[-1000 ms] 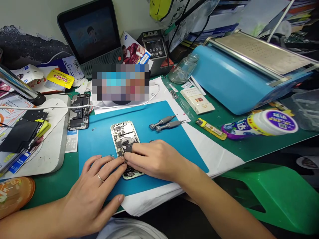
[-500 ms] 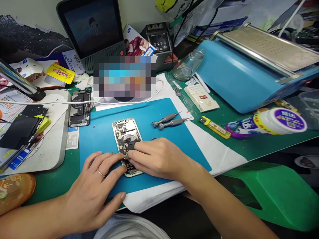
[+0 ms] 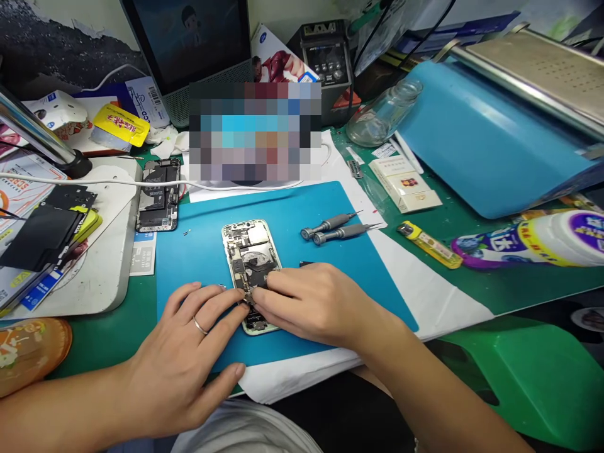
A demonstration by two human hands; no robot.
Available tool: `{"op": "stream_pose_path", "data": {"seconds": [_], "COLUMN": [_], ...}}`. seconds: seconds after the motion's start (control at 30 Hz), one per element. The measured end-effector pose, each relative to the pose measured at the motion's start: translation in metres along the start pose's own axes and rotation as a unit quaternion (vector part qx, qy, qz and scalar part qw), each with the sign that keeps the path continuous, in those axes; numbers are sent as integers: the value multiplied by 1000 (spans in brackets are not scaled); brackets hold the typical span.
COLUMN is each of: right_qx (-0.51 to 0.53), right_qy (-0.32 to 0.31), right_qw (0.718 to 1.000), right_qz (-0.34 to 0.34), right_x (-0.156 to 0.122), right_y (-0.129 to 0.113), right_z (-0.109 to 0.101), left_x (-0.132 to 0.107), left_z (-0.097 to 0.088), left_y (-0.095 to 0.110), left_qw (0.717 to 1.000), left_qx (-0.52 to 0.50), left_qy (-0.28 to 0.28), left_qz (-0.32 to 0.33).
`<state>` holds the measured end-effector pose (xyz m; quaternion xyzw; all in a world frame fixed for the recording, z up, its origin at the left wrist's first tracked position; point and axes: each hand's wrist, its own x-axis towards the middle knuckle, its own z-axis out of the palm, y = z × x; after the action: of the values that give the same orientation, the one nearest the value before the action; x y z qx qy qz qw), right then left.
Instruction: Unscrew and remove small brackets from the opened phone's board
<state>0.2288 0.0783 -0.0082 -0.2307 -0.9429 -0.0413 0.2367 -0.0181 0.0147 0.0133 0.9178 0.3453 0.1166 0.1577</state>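
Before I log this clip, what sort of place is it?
Probably a phone repair bench: an opened phone lies on a blue mat near two grey screwdrivers, and a second exposed handset lies farther left.

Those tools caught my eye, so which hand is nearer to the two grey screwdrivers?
Right. The right hand is just below the screwdrivers in the picture, at the opened phone; the left hand is farther off, at the phone's lower left.

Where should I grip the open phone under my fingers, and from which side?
Probably pinch the open phone by the long edges of its far half, from left and right: it lies flat, bare components exposed, and your left hand and right hand crowd the near half.
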Motion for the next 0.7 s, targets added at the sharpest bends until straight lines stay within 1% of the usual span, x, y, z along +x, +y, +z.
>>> {"op": "stream_pose_path", "data": {"seconds": [0.33,0.6,0.7], "right_qx": [6,5,6], "right_qy": [10,9,15], "right_qw": [1000,1000,1000], "right_qz": [-3,-13,-6], "right_x": [-1,-2,-1], "right_y": [-1,0,-1], "right_z": [1,0,0], "left_x": [1,2,2], "left_z": [3,2,1], "left_y": [3,2,3], "left_qw": [1000,1000,1000], "left_qx": [-11,-2,0], "left_qy": [11,6,5], "left_qz": [-25,-26,-24]}}
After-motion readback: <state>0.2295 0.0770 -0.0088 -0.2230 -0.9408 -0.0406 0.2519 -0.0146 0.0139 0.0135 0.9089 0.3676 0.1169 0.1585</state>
